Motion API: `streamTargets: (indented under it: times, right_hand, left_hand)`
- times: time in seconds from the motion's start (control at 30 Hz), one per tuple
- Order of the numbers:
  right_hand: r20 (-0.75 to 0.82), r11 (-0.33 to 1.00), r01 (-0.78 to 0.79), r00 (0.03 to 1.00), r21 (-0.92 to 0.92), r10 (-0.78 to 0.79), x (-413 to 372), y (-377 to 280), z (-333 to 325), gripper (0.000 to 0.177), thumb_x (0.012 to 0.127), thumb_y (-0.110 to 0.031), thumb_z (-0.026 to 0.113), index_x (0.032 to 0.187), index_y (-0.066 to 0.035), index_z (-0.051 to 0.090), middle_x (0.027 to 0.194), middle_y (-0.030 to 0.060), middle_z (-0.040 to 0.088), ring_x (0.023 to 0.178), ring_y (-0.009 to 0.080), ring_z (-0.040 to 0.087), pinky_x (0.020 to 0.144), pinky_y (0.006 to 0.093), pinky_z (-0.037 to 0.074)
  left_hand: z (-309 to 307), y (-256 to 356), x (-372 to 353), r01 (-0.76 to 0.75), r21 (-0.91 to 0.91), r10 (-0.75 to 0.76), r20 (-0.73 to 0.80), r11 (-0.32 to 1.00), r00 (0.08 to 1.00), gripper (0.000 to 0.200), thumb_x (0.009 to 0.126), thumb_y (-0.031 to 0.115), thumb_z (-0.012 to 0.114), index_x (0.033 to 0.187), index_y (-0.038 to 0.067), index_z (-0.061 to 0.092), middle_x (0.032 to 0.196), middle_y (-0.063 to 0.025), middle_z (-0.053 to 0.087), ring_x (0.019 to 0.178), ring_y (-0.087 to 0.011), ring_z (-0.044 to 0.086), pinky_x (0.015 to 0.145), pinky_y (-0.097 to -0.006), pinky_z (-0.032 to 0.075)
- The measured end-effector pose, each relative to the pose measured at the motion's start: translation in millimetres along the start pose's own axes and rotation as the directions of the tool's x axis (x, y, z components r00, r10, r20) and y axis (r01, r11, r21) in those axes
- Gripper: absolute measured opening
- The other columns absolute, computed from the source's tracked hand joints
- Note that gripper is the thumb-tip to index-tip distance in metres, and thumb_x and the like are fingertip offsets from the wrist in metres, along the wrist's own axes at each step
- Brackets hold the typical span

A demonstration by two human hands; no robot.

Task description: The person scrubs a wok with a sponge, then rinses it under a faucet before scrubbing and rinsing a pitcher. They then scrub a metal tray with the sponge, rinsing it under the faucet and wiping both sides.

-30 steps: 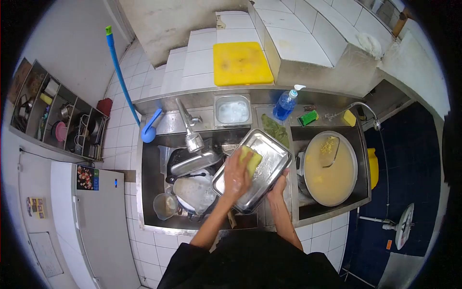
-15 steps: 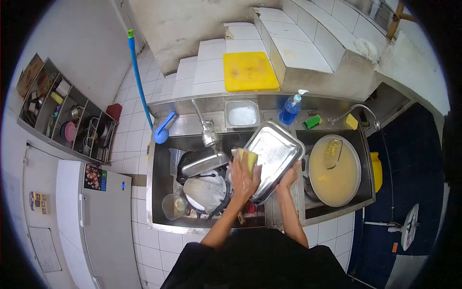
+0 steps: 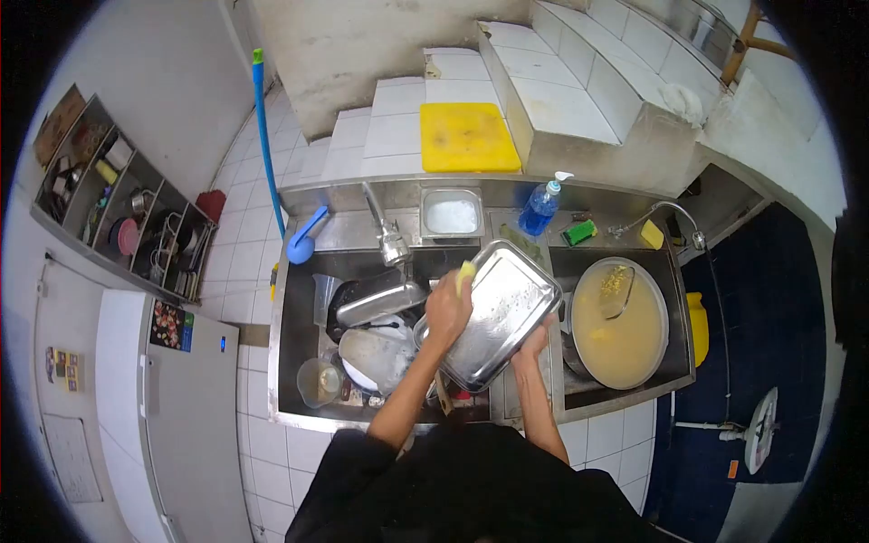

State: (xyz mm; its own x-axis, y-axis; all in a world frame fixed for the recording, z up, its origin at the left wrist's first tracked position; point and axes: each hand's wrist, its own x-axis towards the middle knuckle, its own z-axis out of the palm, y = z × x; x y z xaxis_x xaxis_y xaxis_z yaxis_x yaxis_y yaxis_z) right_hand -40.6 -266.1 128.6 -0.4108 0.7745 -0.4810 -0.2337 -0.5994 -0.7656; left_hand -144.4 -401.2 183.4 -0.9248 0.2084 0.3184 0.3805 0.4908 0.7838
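Observation:
A rectangular metal tray [image 3: 510,312] is tilted over the middle of the steel sink. My right hand [image 3: 532,344] grips its lower right edge, the fingers partly hidden behind it. At the tray's upper left edge, my left hand [image 3: 448,308] holds a yellow sponge [image 3: 464,276], only part of which shows. Left of that hand, the basin [image 3: 299,362] holds a metal container [image 3: 382,303] below the faucet [image 3: 391,242], a whitish board-like piece [image 3: 376,357] and a clear plastic cup [image 3: 319,382].
In the right basin stands a large round pot [image 3: 663,339] of cloudy liquid. Along the back ledge are a blue ladle [image 3: 301,246], a small metal pan [image 3: 451,214], a blue soap bottle [image 3: 540,210], a green sponge [image 3: 579,233] and a yellow sponge [image 3: 651,235].
My left hand has turned and moved slightly left and up along the tray's edge with the sponge. The tray now sits a little lower and further left, and the whole view has shifted slightly.

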Motion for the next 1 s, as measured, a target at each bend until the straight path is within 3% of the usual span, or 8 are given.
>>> streamTargets:
  times: [0.1, 0.23, 0.43, 0.5, 0.63, 0.67, 0.8, 1.0]
  right_hand:
    - [-0.012, 0.948, 0.111, 0.993, -0.299, -0.120, -28.4, -5.4, 18.2, 0.071, 0.096, -0.058, 0.038, 0.091, 0.007, 0.066, 0.080, 0.0092, 0.065, 0.074, 0.0162, 0.058, 0.069, 0.0327, 0.047]
    - [0.125, 0.832, 0.261, 0.965, -0.490, -0.229, -32.5, -16.5, 41.3, 0.062, 0.097, -0.053, 0.043, 0.069, 0.002, 0.057, 0.066, -0.0005, 0.047, 0.062, 0.0122, 0.039, 0.058, 0.0327, 0.035]
    - [0.278, 0.943, 0.137, 0.959, -0.304, -0.050, -60.8, -41.6, 65.0, 0.055, 0.099, -0.047, 0.042, 0.109, 0.003, 0.061, 0.102, 0.0068, 0.061, 0.094, 0.0163, 0.055, 0.084, 0.0312, 0.042]
    - [0.382, 0.900, 0.168, 0.924, -0.402, -0.002, -65.7, -36.0, 73.6, 0.057, 0.100, -0.046, 0.039, 0.127, 0.002, 0.052, 0.121, 0.0096, 0.057, 0.112, 0.0187, 0.052, 0.095, 0.0313, 0.039]
    - [0.339, 0.924, -0.055, 0.921, -0.377, 0.194, -73.1, -64.3, 94.3, 0.052, 0.100, -0.044, 0.039, 0.126, -0.002, 0.054, 0.123, 0.0097, 0.055, 0.112, 0.0200, 0.052, 0.096, 0.0344, 0.040]
    - [0.418, 0.937, -0.047, 0.886, -0.347, 0.199, -42.2, -51.1, 81.7, 0.051, 0.099, -0.046, 0.042, 0.125, -0.004, 0.054, 0.124, 0.0096, 0.055, 0.111, 0.0210, 0.053, 0.098, 0.0367, 0.040]
    - [0.375, 0.974, -0.186, 0.900, -0.128, 0.221, 17.5, -47.3, 67.0, 0.056, 0.096, -0.052, 0.043, 0.126, -0.005, 0.051, 0.124, 0.0102, 0.055, 0.111, 0.0268, 0.053, 0.096, 0.0435, 0.041]
    - [0.180, 0.977, -0.188, 0.969, 0.104, 0.167, 39.4, -52.1, 22.9, 0.059, 0.097, -0.048, 0.031, 0.132, -0.004, 0.047, 0.133, 0.0135, 0.050, 0.121, 0.0305, 0.047, 0.105, 0.0405, 0.037]
  left_hand:
    - [11.8, 14.1, 42.0, -0.187, -0.177, 0.143, -0.231, 0.966, 0.962, 0.026, 0.087, 0.023, 0.059, 0.104, 0.004, 0.061, 0.092, -0.0175, 0.064, 0.087, -0.0379, 0.061, 0.074, -0.0443, 0.049]
    - [3.5, 41.6, 51.2, -0.405, -0.052, 0.402, -0.062, 0.913, 0.913, 0.022, 0.080, 0.020, 0.064, 0.095, 0.005, 0.064, 0.099, -0.0144, 0.063, 0.092, -0.0326, 0.059, 0.087, -0.0423, 0.041]
    - [-19.1, 68.0, 29.6, -0.490, -0.195, 0.468, -0.151, 0.849, 0.871, 0.021, 0.077, 0.019, 0.066, 0.093, 0.005, 0.065, 0.107, -0.0109, 0.062, 0.105, -0.0298, 0.054, 0.097, -0.0468, 0.038]
    - [-23.2, 70.7, 34.3, -0.588, -0.090, 0.594, 0.057, 0.804, 0.803, 0.022, 0.078, 0.018, 0.065, 0.095, 0.005, 0.065, 0.111, -0.0098, 0.061, 0.108, -0.0304, 0.054, 0.102, -0.0480, 0.035]
    - [-22.9, 62.0, 21.0, -0.537, -0.117, 0.544, 0.030, 0.835, 0.839, 0.030, 0.080, 0.009, 0.060, 0.109, 0.002, 0.059, 0.125, -0.0140, 0.054, 0.122, -0.0362, 0.047, 0.110, -0.0523, 0.028]
    - [-23.6, 58.6, 2.5, -0.476, -0.255, 0.508, 0.077, 0.842, 0.858, 0.036, 0.080, 0.000, 0.055, 0.116, 0.004, 0.058, 0.129, -0.0140, 0.053, 0.127, -0.0388, 0.043, 0.112, -0.0544, 0.025]
    - [-39.6, 31.6, -68.1, -0.559, -0.258, 0.615, 0.371, 0.788, 0.696, 0.041, 0.081, 0.003, 0.056, 0.122, 0.004, 0.054, 0.136, -0.0162, 0.047, 0.132, -0.0350, 0.039, 0.111, -0.0553, 0.026]
    - [-45.6, -17.9, -67.7, -0.494, -0.124, 0.508, 0.132, 0.861, 0.851, 0.041, 0.082, 0.009, 0.058, 0.123, 0.007, 0.053, 0.134, -0.0182, 0.047, 0.130, -0.0372, 0.041, 0.110, -0.0558, 0.026]
